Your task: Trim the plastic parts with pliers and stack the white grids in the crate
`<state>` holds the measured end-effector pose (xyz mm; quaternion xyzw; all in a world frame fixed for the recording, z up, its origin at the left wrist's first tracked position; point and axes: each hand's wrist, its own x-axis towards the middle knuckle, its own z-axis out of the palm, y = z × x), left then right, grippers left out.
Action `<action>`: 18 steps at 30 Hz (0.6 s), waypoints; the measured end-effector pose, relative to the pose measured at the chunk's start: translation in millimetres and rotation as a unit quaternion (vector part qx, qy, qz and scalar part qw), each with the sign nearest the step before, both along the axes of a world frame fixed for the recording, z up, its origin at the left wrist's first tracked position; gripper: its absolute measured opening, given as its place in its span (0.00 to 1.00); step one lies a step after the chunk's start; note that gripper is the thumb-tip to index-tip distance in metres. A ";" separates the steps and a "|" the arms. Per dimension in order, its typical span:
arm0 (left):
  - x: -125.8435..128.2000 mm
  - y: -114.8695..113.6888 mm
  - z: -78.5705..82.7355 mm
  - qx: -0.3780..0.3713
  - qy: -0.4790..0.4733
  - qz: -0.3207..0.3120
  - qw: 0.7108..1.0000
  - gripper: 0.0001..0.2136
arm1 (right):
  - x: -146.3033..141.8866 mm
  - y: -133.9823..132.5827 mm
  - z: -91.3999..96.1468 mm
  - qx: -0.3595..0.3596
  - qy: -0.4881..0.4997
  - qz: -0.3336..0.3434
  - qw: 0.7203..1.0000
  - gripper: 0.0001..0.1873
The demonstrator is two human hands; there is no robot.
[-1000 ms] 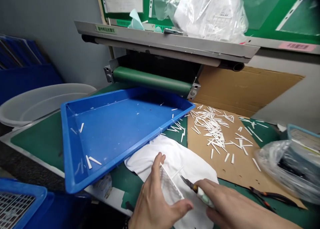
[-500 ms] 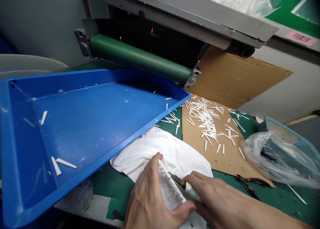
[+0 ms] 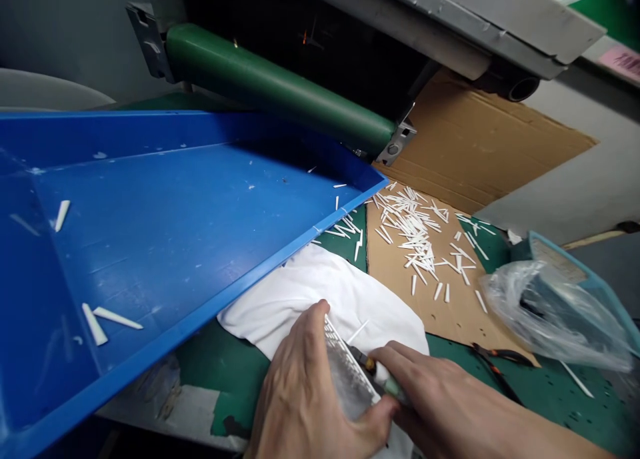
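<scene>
My left hand (image 3: 305,392) is closed round a small clear plastic grid piece (image 3: 347,372), thumb at its near corner and forefinger along its far edge. My right hand (image 3: 440,399) grips a small cutter with a pale green handle (image 3: 387,384); its dark tip touches the grid piece. Both hands rest on a white cloth (image 3: 310,295) on the green mat. A thin white sliver (image 3: 357,331) lies on the cloth just past the grid.
A large blue tray (image 3: 165,232) with a few white slivers juts over the cloth at the left. Several cut white slivers (image 3: 415,239) litter a cardboard sheet (image 3: 450,312). Red-handled pliers (image 3: 500,359) and a plastic bag (image 3: 555,312) lie right. A green roller (image 3: 270,92) sits behind.
The view has dropped and moved closer, so the tray looms larger. The cutter tip has moved in against the grid piece. Both hands keep their grips.
</scene>
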<state>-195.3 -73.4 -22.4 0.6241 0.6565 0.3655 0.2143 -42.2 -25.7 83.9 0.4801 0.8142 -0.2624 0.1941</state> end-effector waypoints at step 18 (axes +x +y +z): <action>-2.5 -0.2 0.5 0.015 0.008 -0.006 1.000 0.46 | 6.2 2.5 -31.1 0.006 0.074 -0.009 0.997 0.13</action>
